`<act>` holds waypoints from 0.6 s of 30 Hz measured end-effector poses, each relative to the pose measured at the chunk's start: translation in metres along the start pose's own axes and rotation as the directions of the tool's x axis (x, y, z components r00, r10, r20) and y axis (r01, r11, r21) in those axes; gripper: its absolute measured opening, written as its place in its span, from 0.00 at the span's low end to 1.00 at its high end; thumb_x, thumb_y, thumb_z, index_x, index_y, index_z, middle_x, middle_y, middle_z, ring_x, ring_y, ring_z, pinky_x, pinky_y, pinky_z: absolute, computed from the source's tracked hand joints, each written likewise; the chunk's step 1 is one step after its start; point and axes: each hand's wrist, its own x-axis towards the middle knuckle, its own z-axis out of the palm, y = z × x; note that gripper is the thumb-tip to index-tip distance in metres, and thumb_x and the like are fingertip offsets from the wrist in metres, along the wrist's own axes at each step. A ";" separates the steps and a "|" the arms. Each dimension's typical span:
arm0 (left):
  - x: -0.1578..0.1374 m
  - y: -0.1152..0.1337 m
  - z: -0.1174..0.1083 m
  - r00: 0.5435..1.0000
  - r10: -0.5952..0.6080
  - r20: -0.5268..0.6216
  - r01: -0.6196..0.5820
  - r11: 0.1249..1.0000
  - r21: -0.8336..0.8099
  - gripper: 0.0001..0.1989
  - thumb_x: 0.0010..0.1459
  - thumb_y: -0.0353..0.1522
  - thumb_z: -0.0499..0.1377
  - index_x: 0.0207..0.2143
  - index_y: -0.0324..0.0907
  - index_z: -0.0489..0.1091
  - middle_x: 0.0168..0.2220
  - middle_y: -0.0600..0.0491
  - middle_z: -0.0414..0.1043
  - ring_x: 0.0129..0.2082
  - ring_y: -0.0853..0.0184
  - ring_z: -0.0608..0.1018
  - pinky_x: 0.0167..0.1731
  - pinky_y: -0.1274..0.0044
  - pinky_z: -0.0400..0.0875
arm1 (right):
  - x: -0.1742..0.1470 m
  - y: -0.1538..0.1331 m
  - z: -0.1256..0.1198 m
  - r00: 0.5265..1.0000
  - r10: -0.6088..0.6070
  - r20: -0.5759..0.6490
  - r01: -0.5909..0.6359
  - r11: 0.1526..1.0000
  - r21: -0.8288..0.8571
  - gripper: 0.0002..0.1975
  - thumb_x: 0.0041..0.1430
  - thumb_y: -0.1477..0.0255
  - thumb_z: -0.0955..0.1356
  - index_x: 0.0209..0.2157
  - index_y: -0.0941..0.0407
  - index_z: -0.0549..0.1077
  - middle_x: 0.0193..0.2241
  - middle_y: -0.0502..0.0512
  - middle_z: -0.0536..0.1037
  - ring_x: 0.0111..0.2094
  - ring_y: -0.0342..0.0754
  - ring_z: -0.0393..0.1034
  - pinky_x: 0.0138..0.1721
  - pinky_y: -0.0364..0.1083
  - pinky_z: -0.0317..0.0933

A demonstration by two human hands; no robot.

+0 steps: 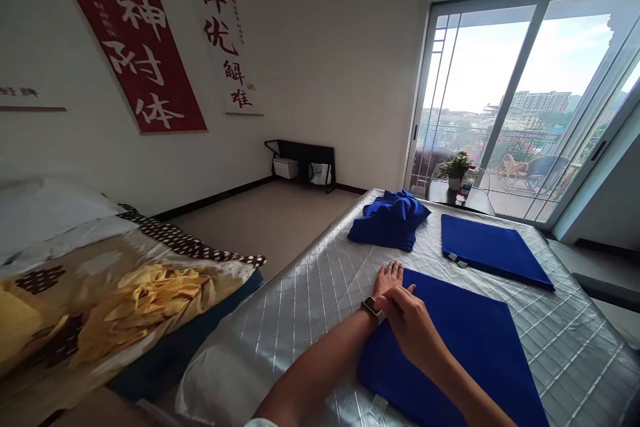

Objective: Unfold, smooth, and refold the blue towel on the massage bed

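My left hand [391, 276] lies flat, fingers stretched out, at the upper left corner of a folded blue cloth [465, 333]. A watch [372, 307] is on my left wrist. Crossing over that wrist, my right hand [407, 317] has its fingers bent in beside the watch; the undersides of these fingers are hidden, and no object shows in them. The folded cloth is a flat, neat rectangle with a pale tag at its near edge. Beyond it lie a second folded blue cloth [493, 250] with pale tags and a crumpled blue cloth [393, 219].
The cloths rest on a silver quilted mattress [310, 320]. To the left is another bed with a yellow crumpled cloth [160, 297] and a white pillow [50, 213]. A small table [437, 193] holding a plant [457, 170] and a bottle [466, 185] stands by the sliding glass door.
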 end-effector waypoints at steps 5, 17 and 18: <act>-0.003 0.002 -0.005 1.000 0.015 -0.011 -0.015 1.000 0.010 0.36 0.70 0.49 0.40 0.73 0.40 0.50 0.72 0.41 0.55 0.72 0.50 0.56 0.67 0.56 0.54 | -0.021 -0.006 -0.032 0.984 0.175 -0.024 -0.169 0.973 0.155 0.27 0.65 0.45 0.63 0.27 0.54 0.71 0.23 0.46 0.68 0.25 0.41 0.57 0.28 0.43 0.55; -0.015 0.007 -0.013 0.999 0.039 -0.037 -0.039 0.999 0.015 0.38 0.69 0.50 0.39 0.73 0.36 0.50 0.72 0.39 0.55 0.72 0.49 0.55 0.68 0.55 0.50 | -0.069 0.004 -0.079 0.905 0.422 -0.061 -0.350 0.817 0.459 0.25 0.59 0.46 0.68 0.27 0.55 0.74 0.20 0.47 0.68 0.24 0.42 0.61 0.29 0.45 0.55; -0.016 0.007 -0.014 0.998 0.041 -0.041 -0.040 0.999 0.014 0.38 0.69 0.50 0.39 0.72 0.36 0.50 0.72 0.39 0.55 0.72 0.50 0.55 0.69 0.55 0.50 | -0.071 0.003 -0.081 0.898 0.435 -0.067 -0.355 0.807 0.472 0.25 0.59 0.46 0.69 0.26 0.54 0.74 0.20 0.47 0.68 0.24 0.42 0.61 0.29 0.45 0.55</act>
